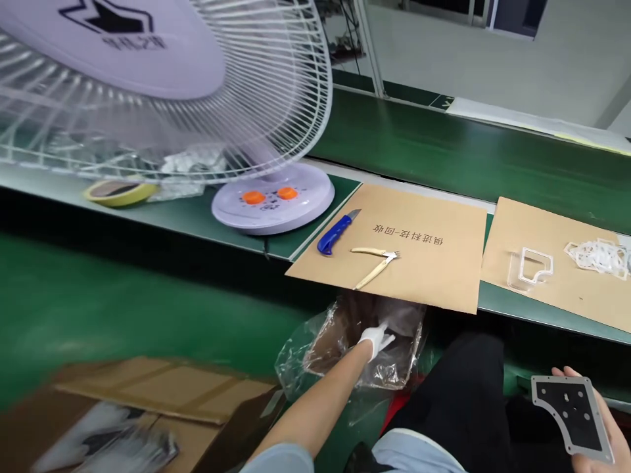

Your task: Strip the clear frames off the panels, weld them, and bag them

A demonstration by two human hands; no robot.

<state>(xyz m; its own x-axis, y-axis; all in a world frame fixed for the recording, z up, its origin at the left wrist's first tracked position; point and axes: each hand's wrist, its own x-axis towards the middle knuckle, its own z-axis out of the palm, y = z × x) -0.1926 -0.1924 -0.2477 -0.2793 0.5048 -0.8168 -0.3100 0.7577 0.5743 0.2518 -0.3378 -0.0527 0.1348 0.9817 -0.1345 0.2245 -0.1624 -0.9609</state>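
My left hand [376, 341], in a white glove, reaches down into a cardboard box [331, 335] lined with clear plastic [302, 355]. Its fingers are spread and I see nothing held in them. At the lower right, my bare right hand [611, 420] grips a flat plate [576, 410] by its edge. The plate has a grey rim, a dark middle with small holes, and one curved cut-out side. Above the box, diagonal cutters [377, 266] with cream handles and a blue-handled knife [336, 234] lie on a brown cardboard sheet [438, 276].
A large fan [276, 85] stands at the upper left, its lilac base [276, 207] on the bench. Yellow tape [119, 192] lies beside it. White frame pieces [599, 256] and a clear part [517, 270] sit on another sheet. An open carton [162, 387] holds plastic-wrapped items.
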